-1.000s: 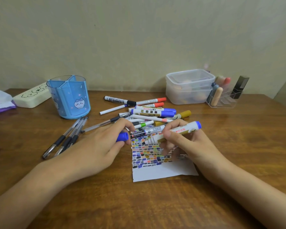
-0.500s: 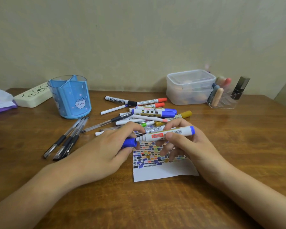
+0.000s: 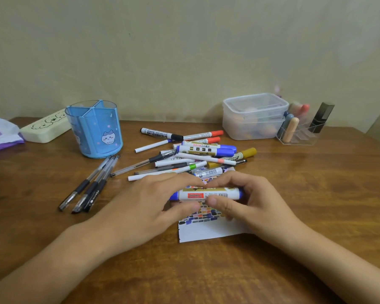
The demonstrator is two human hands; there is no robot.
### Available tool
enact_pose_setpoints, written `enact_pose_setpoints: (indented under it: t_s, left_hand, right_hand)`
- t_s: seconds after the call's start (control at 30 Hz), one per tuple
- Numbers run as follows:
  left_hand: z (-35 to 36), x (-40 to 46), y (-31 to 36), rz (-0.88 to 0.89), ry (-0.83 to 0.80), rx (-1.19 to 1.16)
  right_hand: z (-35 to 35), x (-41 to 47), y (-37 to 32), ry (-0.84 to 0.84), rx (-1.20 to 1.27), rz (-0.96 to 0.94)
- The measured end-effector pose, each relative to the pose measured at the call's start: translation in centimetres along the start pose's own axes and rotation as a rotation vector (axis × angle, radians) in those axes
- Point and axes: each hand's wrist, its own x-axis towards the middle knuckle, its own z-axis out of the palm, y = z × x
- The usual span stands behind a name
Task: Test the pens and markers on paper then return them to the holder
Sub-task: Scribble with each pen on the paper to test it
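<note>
Wooden bench (image 3: 206, 277), paper (image 3: 208, 234) with colour swatches, blue marker (image 3: 208, 194) level above it, left hand (image 3: 154, 207) pinching its left end, right hand (image 3: 248, 202) gripping its right end, cap now pushed on where a moment ago it was off, loose pens (image 3: 195, 154) behind, blue holder (image 3: 94, 128) far left.

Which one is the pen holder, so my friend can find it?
Start at the wooden table and look to its back left, near the wall. Left of the pile of markers, above three black pens, stands the pen holder. It is the only blue see-through cup, split into compartments, with a cartoon cat on its side.
</note>
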Motion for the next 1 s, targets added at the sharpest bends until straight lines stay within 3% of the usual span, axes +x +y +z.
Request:
enact_pose_setpoints:
  t_s: [0.27,1.0]
  left_hand:
    - [0.48,-0.10,-0.34,0.056,0.072,0.103]
    - [-0.06,-0.15,-0.08,0.096,0.058,0.141]
  right_hand:
    - [0.20,-0.37,-0.26,-0.014,-0.156,-0.061]
    - [-0.38,-0.19,-0.18,-0.059,-0.370,-0.125]
